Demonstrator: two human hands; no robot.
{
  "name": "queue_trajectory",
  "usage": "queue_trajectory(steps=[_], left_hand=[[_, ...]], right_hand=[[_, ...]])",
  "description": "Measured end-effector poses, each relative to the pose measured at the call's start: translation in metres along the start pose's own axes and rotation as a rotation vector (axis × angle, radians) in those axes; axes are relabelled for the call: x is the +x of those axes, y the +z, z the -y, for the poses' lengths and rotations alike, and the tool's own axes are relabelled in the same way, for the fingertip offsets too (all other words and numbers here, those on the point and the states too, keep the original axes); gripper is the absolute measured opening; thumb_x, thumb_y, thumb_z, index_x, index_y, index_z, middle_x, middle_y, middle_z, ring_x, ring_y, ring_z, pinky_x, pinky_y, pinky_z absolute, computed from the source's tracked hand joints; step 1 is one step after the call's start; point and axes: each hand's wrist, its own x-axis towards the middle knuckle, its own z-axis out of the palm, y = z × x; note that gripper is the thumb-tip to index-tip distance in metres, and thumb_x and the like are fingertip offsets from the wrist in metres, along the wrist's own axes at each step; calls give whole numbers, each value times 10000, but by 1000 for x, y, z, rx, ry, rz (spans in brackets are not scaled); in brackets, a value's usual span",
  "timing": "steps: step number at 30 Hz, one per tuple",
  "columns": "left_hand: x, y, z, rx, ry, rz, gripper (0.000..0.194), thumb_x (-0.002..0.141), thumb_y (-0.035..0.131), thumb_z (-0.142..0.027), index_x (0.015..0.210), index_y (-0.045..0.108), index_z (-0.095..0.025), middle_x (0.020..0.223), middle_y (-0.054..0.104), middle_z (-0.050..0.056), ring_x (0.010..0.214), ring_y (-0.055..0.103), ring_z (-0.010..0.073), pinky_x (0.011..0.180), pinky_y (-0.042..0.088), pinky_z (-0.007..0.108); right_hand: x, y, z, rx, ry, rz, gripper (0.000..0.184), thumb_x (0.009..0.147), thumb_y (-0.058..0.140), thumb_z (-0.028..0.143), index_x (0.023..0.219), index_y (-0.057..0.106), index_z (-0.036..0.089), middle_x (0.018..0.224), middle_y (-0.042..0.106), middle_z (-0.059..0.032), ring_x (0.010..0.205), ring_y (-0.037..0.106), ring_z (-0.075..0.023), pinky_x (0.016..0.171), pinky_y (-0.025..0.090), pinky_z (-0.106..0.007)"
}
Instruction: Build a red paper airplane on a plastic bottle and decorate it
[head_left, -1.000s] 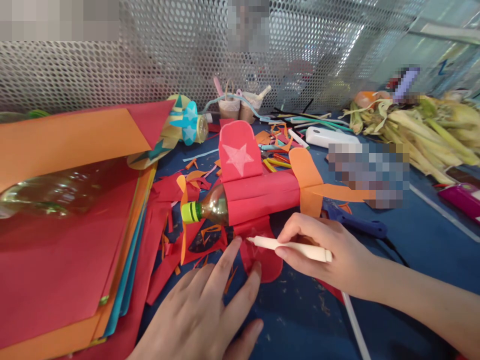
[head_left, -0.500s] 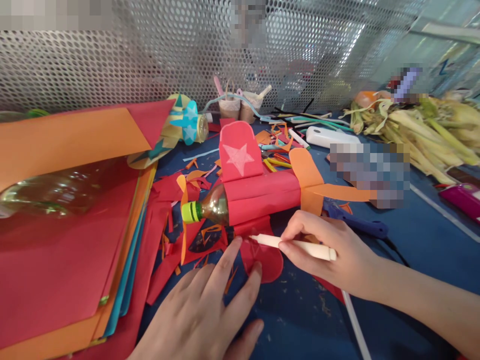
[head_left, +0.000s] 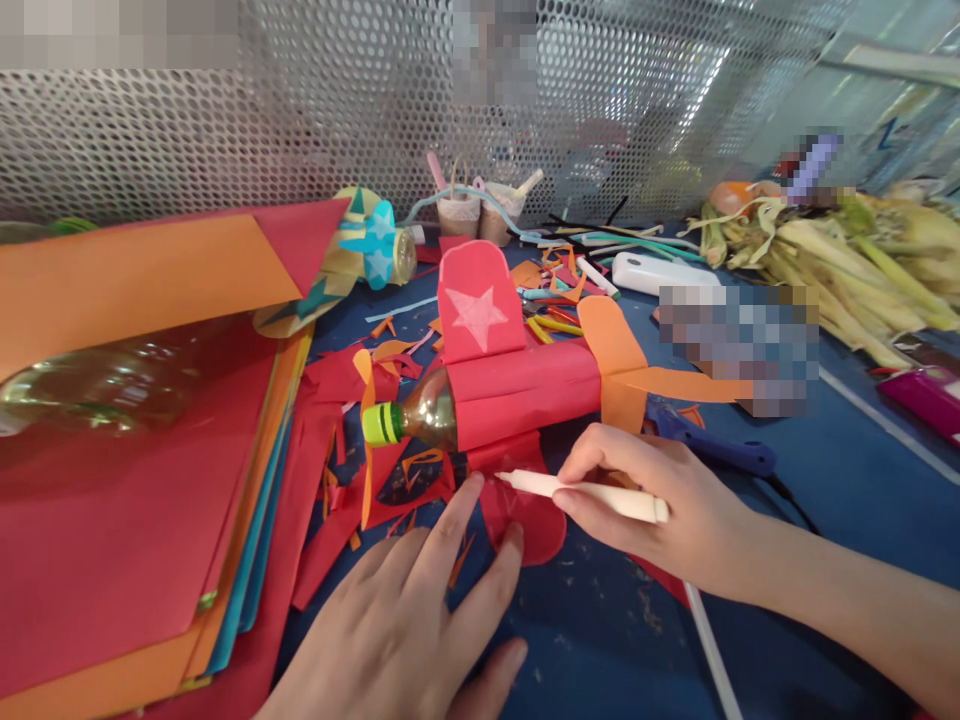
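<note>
A toy plane made from a plastic bottle [head_left: 435, 410] lies on its side, wrapped in red paper [head_left: 525, 395]. Its lime cap [head_left: 382, 424] carries an orange paper propeller [head_left: 366, 470], and orange tail pieces [head_left: 613, 340] sit at the other end. The far red wing [head_left: 480, 290] bears a pale star. My right hand [head_left: 660, 490] is closed around a white marker pen [head_left: 592, 495], whose tip meets the near red wing [head_left: 529, 525], where faint star lines show. With fingers spread, my left hand [head_left: 420, 600] rests its fingertips on that wing's edge.
Stacked coloured paper [head_left: 150, 520] fills the left side, with another bottle [head_left: 112, 385] on top. Red and orange scraps [head_left: 345, 500] surround the plane. A blue glue gun [head_left: 712, 445] lies behind my right hand; corn husks [head_left: 847, 260] are at the right. A perforated metal screen [head_left: 337, 110] stands behind.
The marker pen and my right hand have shifted very slightly left along the near wing. My left hand and the plane stay in place.
</note>
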Motion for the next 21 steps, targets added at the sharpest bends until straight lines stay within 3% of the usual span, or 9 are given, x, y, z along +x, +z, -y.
queue_trajectory(steps=[13,21], left_hand=[[0,-4,1,-2,-13,24,342,921,389,-310,1156,611,-198,1187,629,180,826,690,249,636,578,359],[1,-1,1,-8,-2,22,351,922,392,-309,1176,601,-186,1202,618,208,842,695,265,637,583,380]], right_hand=[[-1,-1,0,-29,21,-20,120,894,544,214,783,505,198,607,523,63,464,452,-57,434,346,-168],[0,-1,1,-30,21,-23,124,895,545,209,781,497,195,604,518,67,467,447,-52,441,347,-162]])
